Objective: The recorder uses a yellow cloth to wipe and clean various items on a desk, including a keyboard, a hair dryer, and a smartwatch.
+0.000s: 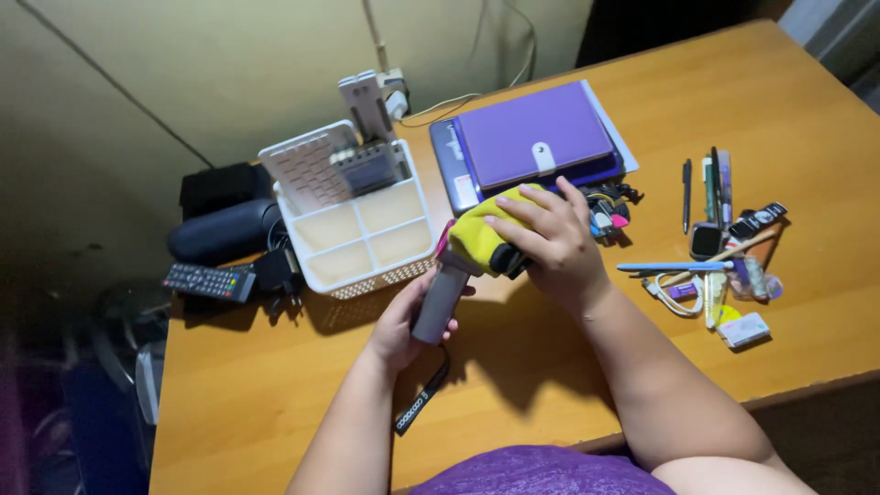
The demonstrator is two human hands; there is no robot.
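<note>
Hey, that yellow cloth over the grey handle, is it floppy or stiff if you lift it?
Probably floppy: the yellow cloth drapes and folds over the grey handle's top under the right hand. Likely light, and unlikely to slip, since it bunches.

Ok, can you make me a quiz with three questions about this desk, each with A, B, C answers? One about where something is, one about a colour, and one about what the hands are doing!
1. Where is the remote control?
A. left of the white basket
B. on the purple case
C. among the pens

2. What colour is the cloth?
A. blue
B. yellow
C. white

3. What is the left hand doing?
A. lying flat on the desk
B. gripping a grey handle
C. picking up a pen

Answers:
1. A, it lies at the desk's edge, left of the white basket.
2. B, the cloth under the right hand is bright yellow.
3. B, its fingers wrap the grey handle while the right hand presses the cloth on the top end.
</note>
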